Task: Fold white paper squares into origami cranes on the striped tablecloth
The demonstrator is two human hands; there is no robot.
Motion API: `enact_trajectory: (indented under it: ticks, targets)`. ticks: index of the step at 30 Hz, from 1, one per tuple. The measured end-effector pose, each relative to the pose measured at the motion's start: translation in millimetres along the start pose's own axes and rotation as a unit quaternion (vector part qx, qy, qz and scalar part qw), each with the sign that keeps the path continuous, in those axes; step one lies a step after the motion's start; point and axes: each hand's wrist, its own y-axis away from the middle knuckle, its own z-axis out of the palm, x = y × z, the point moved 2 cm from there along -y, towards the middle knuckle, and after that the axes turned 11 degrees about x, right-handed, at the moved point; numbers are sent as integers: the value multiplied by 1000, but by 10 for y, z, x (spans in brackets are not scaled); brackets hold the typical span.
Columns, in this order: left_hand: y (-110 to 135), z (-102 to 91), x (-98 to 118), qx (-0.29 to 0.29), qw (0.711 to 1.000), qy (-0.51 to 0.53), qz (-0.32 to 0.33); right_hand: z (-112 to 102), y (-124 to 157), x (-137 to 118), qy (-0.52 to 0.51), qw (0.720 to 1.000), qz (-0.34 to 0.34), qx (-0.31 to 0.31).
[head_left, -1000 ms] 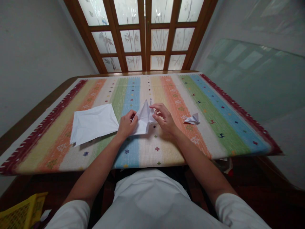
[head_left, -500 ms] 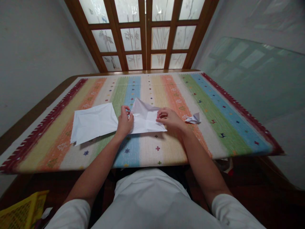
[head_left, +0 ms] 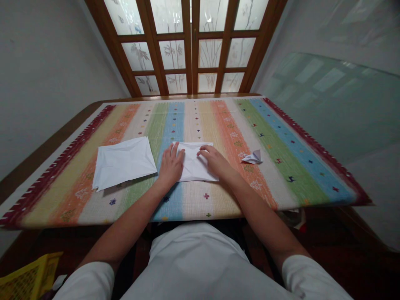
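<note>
A creased white sheet of paper (head_left: 195,166) lies nearly flat on the table before me. My left hand (head_left: 171,164) rests over its left edge, fingers stretched out and pointing away from me. Across the right side of the sheet lies my right hand (head_left: 215,160), its fingers apart and slightly bent, pressing on the surface. Left of my hands is a second creased white sheet (head_left: 125,162), with its near-left corner bent. To the right sits a small folded paper figure (head_left: 252,157), touched by neither hand.
A striped, patterned cloth (head_left: 281,183) covers the table. Beyond it stand wooden doors with frosted panes (head_left: 175,52). A glass panel (head_left: 337,96) leans by the right wall. Low at the left is a yellow plastic basket (head_left: 29,275).
The middle sheet has gone from raised and peaked at its far edge to nearly flat. Both hands have passed from pinching its edges to lying on it with fingers spread.
</note>
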Motion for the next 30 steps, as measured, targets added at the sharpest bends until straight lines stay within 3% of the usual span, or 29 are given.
enact_trajectory:
  ticks: [2, 5, 10, 17, 20, 24, 27, 30]
  targets:
    - [-8, 43, 22, -59, 996, 24, 59, 125, 0, -143, -23, 999, -36, -26]
    - [1, 92, 0, -105, 990, 28, 94, 262, 24, -220, 45, 997, 3, -58]
    - [64, 101, -28, -71, 996, 17, 50, 294, 90, -127, 126, 985, 55, -103]
    - [-2, 28, -35, -22, 997, 80, -8, 225, 49, -81, 95, 989, 55, -101]
    - [-70, -23, -45, 25, 989, 136, -43, -6, -48, -28, 35, 997, 61, -43]
    - [-181, -220, -73, 75, 982, 163, -57, -614, -94, 38, 27, 996, 46, 73]
    - [-271, -589, -187, 106, 981, 155, -57, -1101, 34, 135, 92, 985, 75, 122]
    - [-312, -1116, -441, 154, 979, 112, -72, -1418, 255, 335, 186, 964, 139, 126]
